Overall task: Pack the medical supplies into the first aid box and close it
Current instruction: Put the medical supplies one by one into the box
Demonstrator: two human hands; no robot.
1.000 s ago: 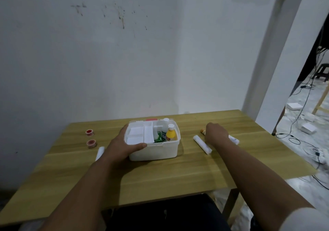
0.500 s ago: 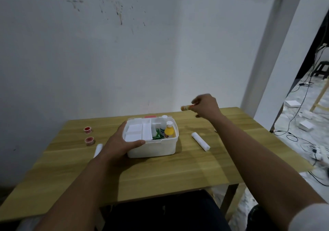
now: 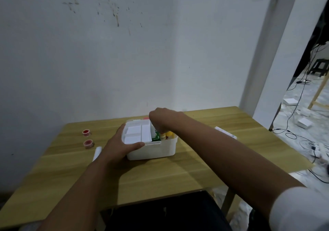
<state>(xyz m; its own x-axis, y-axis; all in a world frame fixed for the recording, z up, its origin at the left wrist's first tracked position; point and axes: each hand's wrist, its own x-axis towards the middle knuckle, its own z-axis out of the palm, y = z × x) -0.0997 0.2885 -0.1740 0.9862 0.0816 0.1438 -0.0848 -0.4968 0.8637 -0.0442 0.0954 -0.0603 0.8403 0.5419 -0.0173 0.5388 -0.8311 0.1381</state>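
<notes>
A: Step in hand?

B: I log packing. Left hand, grip clamped on the first aid box. Right hand over the box's bottle section; grip contents I cannot tell.

A: Next?

B: My judgement: release inside, then fetch the red-capped pots and white roll left of the box.

A: Surroundings?

B: Wooden tabletop under the box; stained white wall behind; cables on the floor to the right.
</notes>
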